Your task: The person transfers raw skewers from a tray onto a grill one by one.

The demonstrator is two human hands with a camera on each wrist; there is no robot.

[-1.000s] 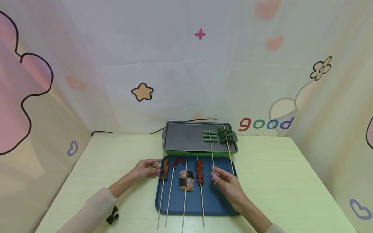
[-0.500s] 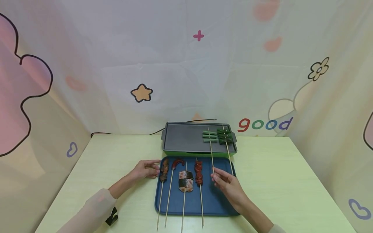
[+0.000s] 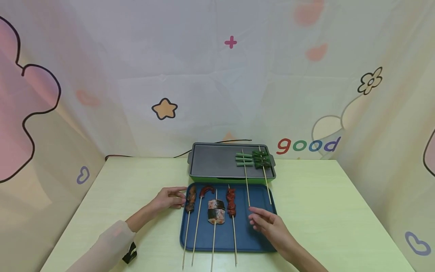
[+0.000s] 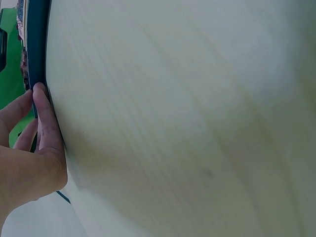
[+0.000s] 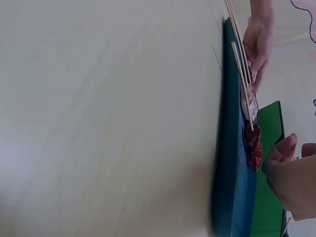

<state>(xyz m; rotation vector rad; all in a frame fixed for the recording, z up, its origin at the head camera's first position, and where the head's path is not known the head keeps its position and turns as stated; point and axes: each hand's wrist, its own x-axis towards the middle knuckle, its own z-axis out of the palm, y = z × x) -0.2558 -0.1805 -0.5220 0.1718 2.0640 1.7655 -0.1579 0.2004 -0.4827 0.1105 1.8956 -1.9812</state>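
The right hand (image 3: 270,226), fingers relaxed and holding nothing, hovers over the tray (image 3: 255,241), near a skewer (image 3: 246,177) lying near-to-far, greens on the grill (image 3: 214,164). The left hand (image 3: 166,197), fingers straight, touches the tray's left rim.

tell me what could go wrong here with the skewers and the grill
Two green vegetable skewers lie on the grill with their sticks overhanging the blue tray; the right hand, hovering just below the stick ends, could knock them and tip the food off. Four skewers stick out past the tray's near rim, so a sleeve could catch them. The left hand touches the tray's edge and might shift it.
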